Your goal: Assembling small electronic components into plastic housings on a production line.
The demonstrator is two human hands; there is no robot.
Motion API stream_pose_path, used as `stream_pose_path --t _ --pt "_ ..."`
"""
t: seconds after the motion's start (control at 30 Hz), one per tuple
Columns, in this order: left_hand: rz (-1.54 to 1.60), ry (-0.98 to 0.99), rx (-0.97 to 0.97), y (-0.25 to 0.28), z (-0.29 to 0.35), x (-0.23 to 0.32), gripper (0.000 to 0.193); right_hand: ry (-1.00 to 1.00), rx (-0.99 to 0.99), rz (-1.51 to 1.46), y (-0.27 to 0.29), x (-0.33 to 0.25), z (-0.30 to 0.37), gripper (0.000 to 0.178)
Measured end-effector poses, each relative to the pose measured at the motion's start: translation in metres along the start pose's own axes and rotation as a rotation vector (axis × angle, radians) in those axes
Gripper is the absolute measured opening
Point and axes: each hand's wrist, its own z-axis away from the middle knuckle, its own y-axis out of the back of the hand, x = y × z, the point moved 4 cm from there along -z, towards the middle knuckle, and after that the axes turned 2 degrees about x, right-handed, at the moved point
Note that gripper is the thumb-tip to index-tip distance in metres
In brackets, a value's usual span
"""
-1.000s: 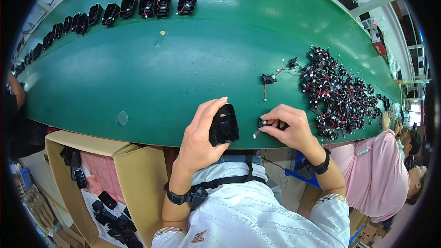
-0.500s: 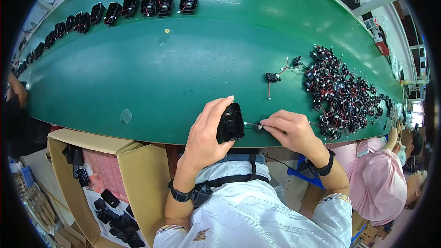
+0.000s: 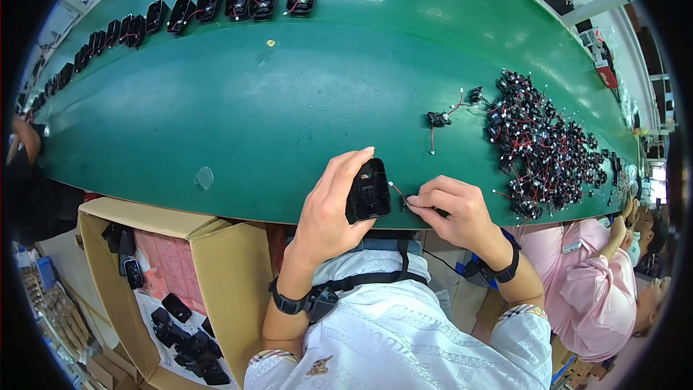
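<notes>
My left hand (image 3: 331, 206) is closed round a black plastic housing (image 3: 372, 189), its hollow inner side tilted up. Just to the right, my right hand (image 3: 451, 206) pinches a small black part with a red wire and a white plug (image 3: 397, 191). The wire's plug end points toward the housing, and a gap lies between the two. Fingertips hide much of the small part. Two similar wired parts (image 3: 438, 119) lie apart beyond my right hand, beside a large heap of wired parts (image 3: 541, 144).
Along the far side of the green table (image 3: 216, 108) runs a row of black housings (image 3: 238, 0) with red wires. An open cardboard box (image 3: 231, 282) with more housings stands at left, below the edge. A co-worker in pink (image 3: 599, 282) sits at right.
The right hand has turned the small part, so its red wire now slants up instead of lying level toward the housing. My left hand keeps its hold on the housing.
</notes>
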Motion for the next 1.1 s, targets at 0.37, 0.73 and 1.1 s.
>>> stream_pose_path --t 0.37,0.73,1.1 --pt "0.093 -0.032 -0.044 0.008 0.004 0.027 0.090 0.148 0.192 -0.043 0.018 -0.060 -0.024 0.019" --pt "0.908 0.126 -0.228 0.008 0.017 0.015 0.098 0.109 0.196 -0.221 0.016 -0.067 -0.040 0.018" --pt "1.313 0.385 0.262 -0.024 0.011 0.014 0.059 0.121 0.334 -0.384 0.008 -0.070 -0.043 0.013"
